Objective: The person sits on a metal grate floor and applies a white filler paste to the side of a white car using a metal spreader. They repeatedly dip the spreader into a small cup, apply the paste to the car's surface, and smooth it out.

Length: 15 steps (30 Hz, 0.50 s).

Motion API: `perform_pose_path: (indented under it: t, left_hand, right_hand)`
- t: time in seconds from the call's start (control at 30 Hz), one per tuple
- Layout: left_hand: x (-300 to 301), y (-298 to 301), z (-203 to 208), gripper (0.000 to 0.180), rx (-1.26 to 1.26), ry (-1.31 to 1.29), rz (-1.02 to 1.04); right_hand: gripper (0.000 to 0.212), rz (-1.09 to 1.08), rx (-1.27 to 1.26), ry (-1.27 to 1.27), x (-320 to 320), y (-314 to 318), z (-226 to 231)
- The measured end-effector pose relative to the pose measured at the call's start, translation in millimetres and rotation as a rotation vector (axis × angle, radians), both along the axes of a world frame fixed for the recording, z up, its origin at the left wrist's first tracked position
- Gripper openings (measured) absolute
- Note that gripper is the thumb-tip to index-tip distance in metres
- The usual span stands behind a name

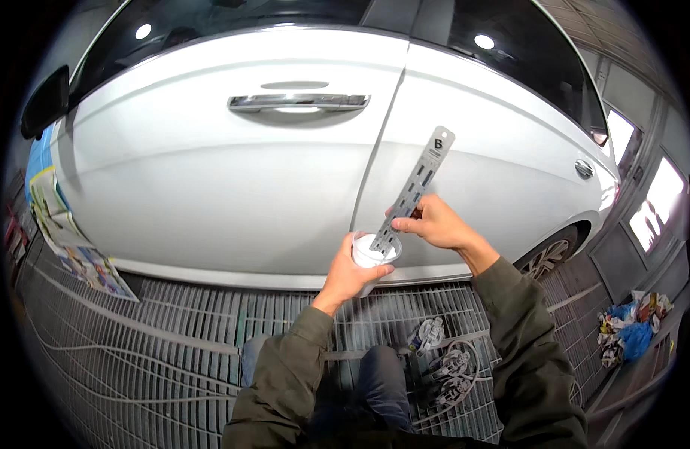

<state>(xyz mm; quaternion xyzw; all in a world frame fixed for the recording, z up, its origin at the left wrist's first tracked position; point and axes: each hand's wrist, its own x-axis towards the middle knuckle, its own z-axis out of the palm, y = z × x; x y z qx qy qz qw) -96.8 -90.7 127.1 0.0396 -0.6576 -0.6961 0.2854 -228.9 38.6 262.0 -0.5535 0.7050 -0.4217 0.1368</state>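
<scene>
Crouching on metal floor grating by white car; left hand grip clasps cup, right hand pinches stick.

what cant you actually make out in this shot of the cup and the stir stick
- Head view: the contents of the white cup are hidden by its rim, the left hand and the stick.
- Lower tip of the grey mixing stick, held by the right hand, is sunk in the cup.
- Items on the floor grate by the knees are too small and blurred to identify.
- Car front and rear are cut off by the fisheye rim.
</scene>
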Motion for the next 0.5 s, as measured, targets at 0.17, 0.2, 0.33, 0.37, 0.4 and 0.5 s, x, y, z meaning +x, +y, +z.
perform_pose_path:
  t: [0.17, 0.2, 0.33, 0.37, 0.4, 0.5]
  left_hand:
    - [-26, 1, 29, 0.078, 0.060, 0.075, -0.082]
    - [-29, -4, 26, 0.079, 0.071, 0.069, -0.072]
    - [-37, -4, 40, 0.077, 0.227, 0.041, -0.109]
    - [-37, -6, 43, 0.077, 0.210, 0.037, -0.081]
    - [-36, -7, 49, 0.077, 0.194, 0.037, -0.053]
    - [-41, -9, 53, 0.079, 0.135, 0.001, -0.003]
  right_hand:
    - [0.029, -0.271, -0.142, 0.233, -17, 0, 45]
    - [0.029, -0.255, -0.156, 0.233, -14, -9, 40]
    - [0.025, -0.236, -0.228, 0.203, -23, -26, 20]
    - [0.024, -0.239, -0.254, 0.124, -22, -29, 25]
    - [0.022, -0.298, -0.257, 0.108, -23, -29, 38]
    - [0.029, -0.349, -0.318, 0.156, -33, -38, 36]
